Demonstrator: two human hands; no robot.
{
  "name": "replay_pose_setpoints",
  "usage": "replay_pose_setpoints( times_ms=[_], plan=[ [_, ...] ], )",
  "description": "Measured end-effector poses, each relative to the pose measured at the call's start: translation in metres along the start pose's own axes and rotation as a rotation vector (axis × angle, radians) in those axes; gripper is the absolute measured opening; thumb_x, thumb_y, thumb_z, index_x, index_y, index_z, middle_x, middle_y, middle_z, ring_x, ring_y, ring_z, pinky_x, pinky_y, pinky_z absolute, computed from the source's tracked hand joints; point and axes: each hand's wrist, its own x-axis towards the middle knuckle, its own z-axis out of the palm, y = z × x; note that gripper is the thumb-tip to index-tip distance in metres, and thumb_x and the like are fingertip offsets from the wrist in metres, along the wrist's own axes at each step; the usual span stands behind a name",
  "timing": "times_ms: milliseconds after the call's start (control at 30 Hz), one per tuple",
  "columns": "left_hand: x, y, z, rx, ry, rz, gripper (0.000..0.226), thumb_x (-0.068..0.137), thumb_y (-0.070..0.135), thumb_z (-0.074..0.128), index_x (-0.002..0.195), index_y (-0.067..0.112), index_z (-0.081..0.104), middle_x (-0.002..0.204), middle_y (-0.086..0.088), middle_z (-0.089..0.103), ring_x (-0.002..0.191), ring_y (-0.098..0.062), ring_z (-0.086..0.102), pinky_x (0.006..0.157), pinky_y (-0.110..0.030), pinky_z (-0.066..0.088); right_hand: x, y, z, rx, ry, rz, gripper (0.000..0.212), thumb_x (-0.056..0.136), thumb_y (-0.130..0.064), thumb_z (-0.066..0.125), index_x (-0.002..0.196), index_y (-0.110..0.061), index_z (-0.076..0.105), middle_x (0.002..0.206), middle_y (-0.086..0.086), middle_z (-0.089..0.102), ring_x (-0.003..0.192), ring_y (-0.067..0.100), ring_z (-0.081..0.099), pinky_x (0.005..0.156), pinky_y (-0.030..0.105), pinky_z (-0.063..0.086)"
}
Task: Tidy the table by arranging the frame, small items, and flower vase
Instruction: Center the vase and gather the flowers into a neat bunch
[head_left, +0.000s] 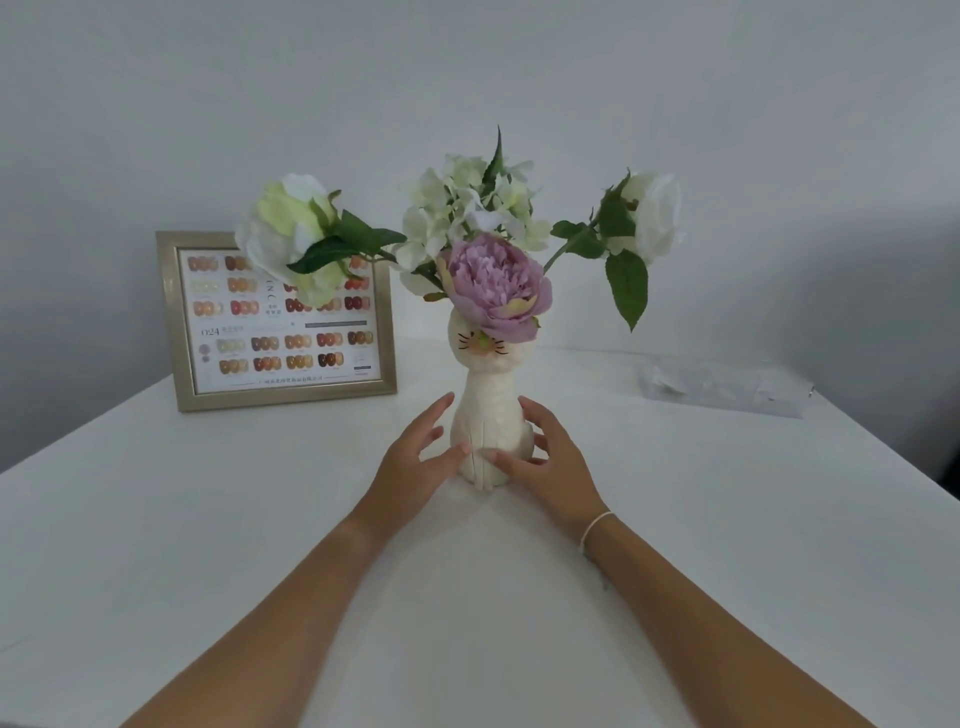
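White tabletop (208, 519) carries everything: left hand (415, 462) and right hand (545, 467), fingers spread, loosely cup the base of the upright cat-faced flower vase (485, 410). Behind-left stands the frame (280, 332); a clear packet (727, 387) lies far right.

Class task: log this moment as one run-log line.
left hand: open beside vase | right hand: open beside vase | cat-shaped flower vase: upright, table centre | picture frame: standing rear-left
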Motion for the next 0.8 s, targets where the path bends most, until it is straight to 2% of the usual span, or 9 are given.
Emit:
replay_pose_setpoints(
  times_ms=[100,200,367,567,800],
  plan=[
    [0.008,-0.004,0.000,-0.023,-0.052,0.013,0.059,0.088,0.023,0.058,0.140,0.032,0.032,0.147,0.011,0.037,0.131,-0.016,0.041,0.107,-0.038,0.039,0.003,0.002,-0.001,0.020,-0.012,0.002,0.072,0.070,-0.031,0.077,0.131,-0.030,0.039,0.129,-0.011,0.047,0.119,0.015,0.050,0.090,0.025,0.048],
    [0.012,-0.008,0.000,-0.025,-0.096,0.047,0.055,0.088,0.022,0.058,0.136,0.036,0.035,0.138,0.018,0.044,0.127,-0.011,0.045,0.096,-0.025,0.045,0.004,0.004,-0.001,0.021,-0.013,-0.004,0.071,0.071,-0.029,0.076,0.132,-0.031,0.038,0.127,-0.011,0.046,0.117,0.016,0.052,0.092,0.029,0.049],
    [0.014,-0.009,0.001,-0.016,-0.100,0.067,0.057,0.088,0.022,0.058,0.139,0.033,0.034,0.139,0.013,0.047,0.124,-0.010,0.049,0.101,-0.034,0.045,0.004,0.006,-0.002,0.031,-0.011,-0.008,0.071,0.072,-0.028,0.076,0.132,-0.030,0.039,0.132,-0.008,0.048,0.118,0.016,0.052,0.096,0.037,0.050],
    [0.013,-0.007,0.001,-0.026,-0.094,0.067,0.057,0.088,0.022,0.059,0.138,0.033,0.035,0.138,0.013,0.048,0.123,-0.010,0.050,0.101,-0.036,0.045,0.004,0.006,-0.002,0.039,-0.001,-0.018,0.071,0.072,-0.028,0.076,0.132,-0.030,0.040,0.130,-0.009,0.050,0.116,0.016,0.053,0.097,0.037,0.050],
    [0.026,-0.003,0.012,-0.042,-0.087,0.068,0.057,0.088,0.019,0.057,0.139,0.032,0.034,0.140,0.010,0.047,0.127,-0.013,0.047,0.105,-0.037,0.042,0.013,0.011,-0.006,0.043,0.056,-0.030,0.066,0.073,-0.028,0.074,0.131,-0.031,0.042,0.124,-0.012,0.053,0.114,0.012,0.054,0.092,0.023,0.049]
  ],
)
